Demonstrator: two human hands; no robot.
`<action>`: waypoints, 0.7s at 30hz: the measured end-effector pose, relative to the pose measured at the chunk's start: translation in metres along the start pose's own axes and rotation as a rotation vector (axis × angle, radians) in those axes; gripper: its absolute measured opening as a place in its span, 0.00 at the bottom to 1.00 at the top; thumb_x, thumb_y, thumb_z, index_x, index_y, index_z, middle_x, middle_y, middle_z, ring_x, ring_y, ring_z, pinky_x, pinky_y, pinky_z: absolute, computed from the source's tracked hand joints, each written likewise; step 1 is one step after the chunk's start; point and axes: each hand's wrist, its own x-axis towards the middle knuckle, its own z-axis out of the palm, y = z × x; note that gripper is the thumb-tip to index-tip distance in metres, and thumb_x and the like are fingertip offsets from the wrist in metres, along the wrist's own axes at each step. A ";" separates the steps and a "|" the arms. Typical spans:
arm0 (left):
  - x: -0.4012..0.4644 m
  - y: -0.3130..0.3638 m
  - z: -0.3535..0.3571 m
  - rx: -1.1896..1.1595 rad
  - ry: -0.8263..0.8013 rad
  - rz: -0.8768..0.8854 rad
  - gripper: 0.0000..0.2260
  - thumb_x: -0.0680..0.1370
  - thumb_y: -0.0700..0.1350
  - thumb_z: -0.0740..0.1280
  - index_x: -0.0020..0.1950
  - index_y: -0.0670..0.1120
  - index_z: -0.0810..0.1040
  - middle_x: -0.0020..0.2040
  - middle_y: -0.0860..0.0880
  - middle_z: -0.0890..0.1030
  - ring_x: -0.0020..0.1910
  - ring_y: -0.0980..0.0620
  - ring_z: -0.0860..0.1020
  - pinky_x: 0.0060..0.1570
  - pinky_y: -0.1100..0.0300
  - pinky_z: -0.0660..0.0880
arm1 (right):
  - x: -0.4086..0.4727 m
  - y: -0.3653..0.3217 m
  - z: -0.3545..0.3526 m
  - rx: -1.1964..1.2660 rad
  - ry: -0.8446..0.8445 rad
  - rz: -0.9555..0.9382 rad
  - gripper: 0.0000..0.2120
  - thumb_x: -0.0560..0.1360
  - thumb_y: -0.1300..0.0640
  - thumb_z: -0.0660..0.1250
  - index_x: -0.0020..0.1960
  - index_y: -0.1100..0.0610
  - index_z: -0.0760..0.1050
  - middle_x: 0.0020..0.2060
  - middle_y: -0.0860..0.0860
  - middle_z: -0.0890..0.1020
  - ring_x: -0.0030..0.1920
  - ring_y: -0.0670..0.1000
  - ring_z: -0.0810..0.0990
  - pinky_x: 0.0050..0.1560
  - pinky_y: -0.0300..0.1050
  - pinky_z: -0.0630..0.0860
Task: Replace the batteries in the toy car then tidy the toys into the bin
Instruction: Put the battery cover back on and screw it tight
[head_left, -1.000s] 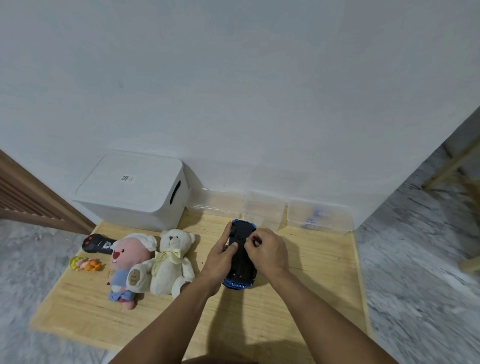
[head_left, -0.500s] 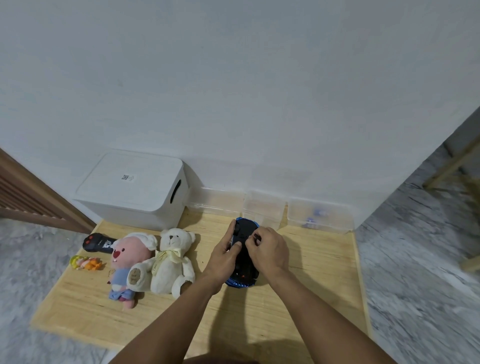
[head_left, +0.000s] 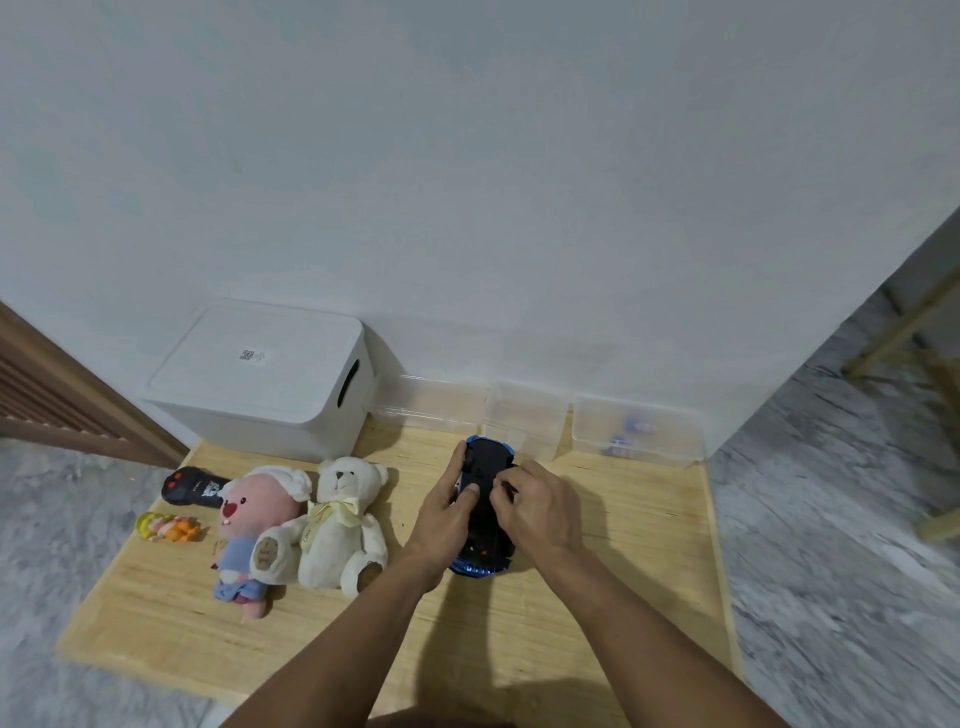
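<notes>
Blue-trimmed toy car (head_left: 485, 540), upturned, black underside showing; we log it at centre of the wooden board (head_left: 623, 545), long axis running 12 to 6 o'clock. Left hand (head_left: 441, 519) at the car's 9 o'clock, fingers curled around its flank, thumb on the underside. Right hand (head_left: 540, 506) at 3 o'clock, fingertips pinched together on the chassis middle; what they pinch we cannot tell. We judge the battery cover is the target. White lidded bin (head_left: 260, 379) at 10 o'clock, well apart.

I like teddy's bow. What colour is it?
Pale yellow bow on the white teddy bear, head view.
</notes>
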 end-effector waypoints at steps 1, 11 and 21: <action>0.000 0.000 0.000 -0.005 0.004 0.002 0.25 0.83 0.41 0.57 0.75 0.63 0.59 0.58 0.56 0.80 0.57 0.53 0.79 0.60 0.57 0.75 | -0.001 0.000 0.001 0.002 0.023 -0.009 0.05 0.68 0.55 0.68 0.36 0.53 0.82 0.31 0.47 0.79 0.27 0.51 0.77 0.25 0.41 0.68; 0.000 0.002 -0.001 -0.039 0.015 -0.004 0.25 0.83 0.41 0.58 0.74 0.65 0.61 0.57 0.53 0.81 0.57 0.51 0.80 0.60 0.53 0.76 | -0.006 0.004 0.007 -0.038 0.070 -0.091 0.05 0.67 0.55 0.68 0.40 0.53 0.83 0.32 0.46 0.79 0.25 0.51 0.77 0.20 0.43 0.72; 0.000 0.005 0.000 -0.032 0.016 0.006 0.25 0.83 0.40 0.58 0.75 0.63 0.61 0.56 0.58 0.81 0.57 0.53 0.79 0.61 0.54 0.75 | -0.003 0.007 0.004 -0.053 0.084 -0.150 0.06 0.70 0.56 0.66 0.39 0.53 0.81 0.32 0.47 0.79 0.25 0.51 0.76 0.21 0.44 0.72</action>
